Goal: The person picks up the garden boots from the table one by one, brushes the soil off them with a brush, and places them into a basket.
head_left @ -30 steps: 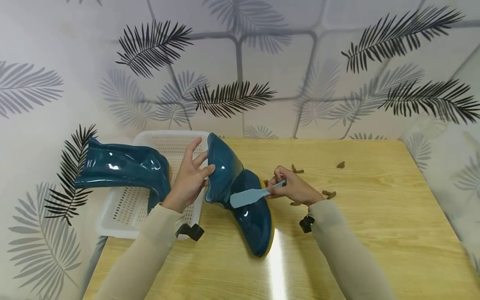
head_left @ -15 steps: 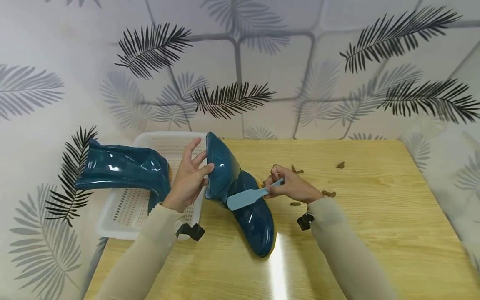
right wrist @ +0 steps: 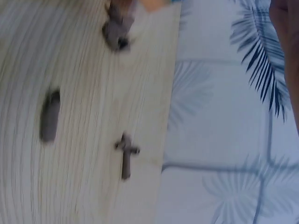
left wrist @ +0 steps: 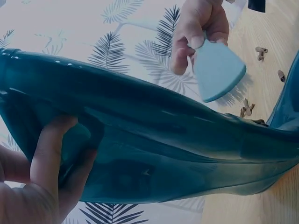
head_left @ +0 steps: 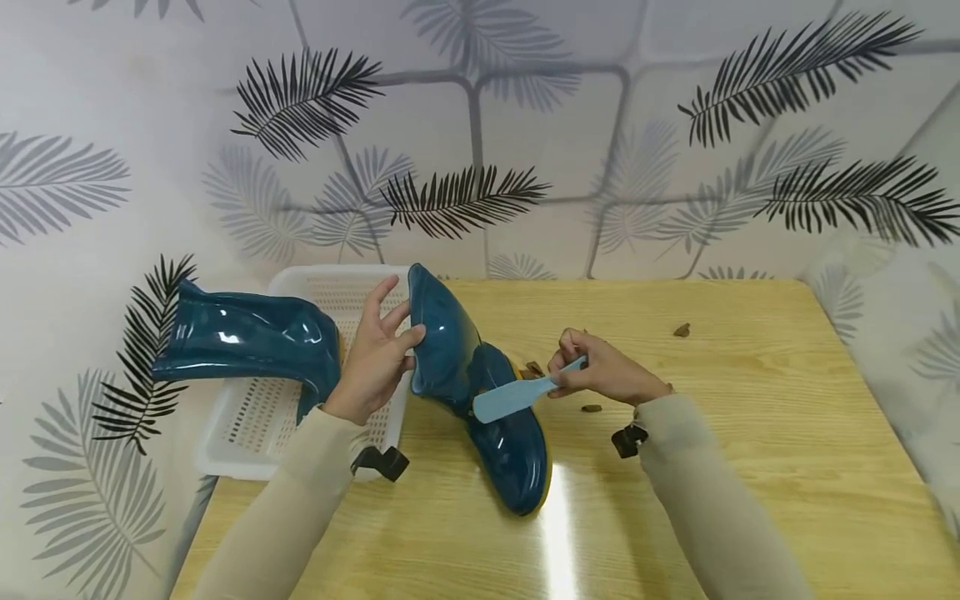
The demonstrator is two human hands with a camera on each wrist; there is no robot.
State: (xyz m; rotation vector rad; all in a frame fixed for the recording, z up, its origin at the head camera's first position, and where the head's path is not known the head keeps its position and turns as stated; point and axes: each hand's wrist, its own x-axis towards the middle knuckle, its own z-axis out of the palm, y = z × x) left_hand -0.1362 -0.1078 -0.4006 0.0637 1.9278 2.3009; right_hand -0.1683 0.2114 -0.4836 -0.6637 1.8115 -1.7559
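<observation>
A glossy dark teal rain boot (head_left: pixel 442 346) lies on the table, its toe pointing toward the person. My left hand (head_left: pixel 375 358) grips the rim of its shaft, thumb on the near side; in the left wrist view the fingers (left wrist: pixel 49 149) press into the shaft wall. With my right hand (head_left: pixel 603 371) I pinch the handle of a light blue brush (head_left: pixel 510 402). Its flat head sits over the boot's instep, where the shaft meets the foot. Pale bristles (left wrist: pixel 238 93) show in the left wrist view; whether they touch the boot cannot be made out.
A second teal boot (head_left: pixel 240 333) lies across a white perforated basket (head_left: pixel 225 464) at the left. Small brown clumps (head_left: pixel 681 330) are scattered on the wooden table (head_left: pixel 750 467), some close to the boot's sole. Leaf-patterned cloth (head_left: pixel 555 167) covers the area behind.
The brush in my right hand shifted slightly left over the instep, then back to the right. My left hand and the held boot have hardly moved.
</observation>
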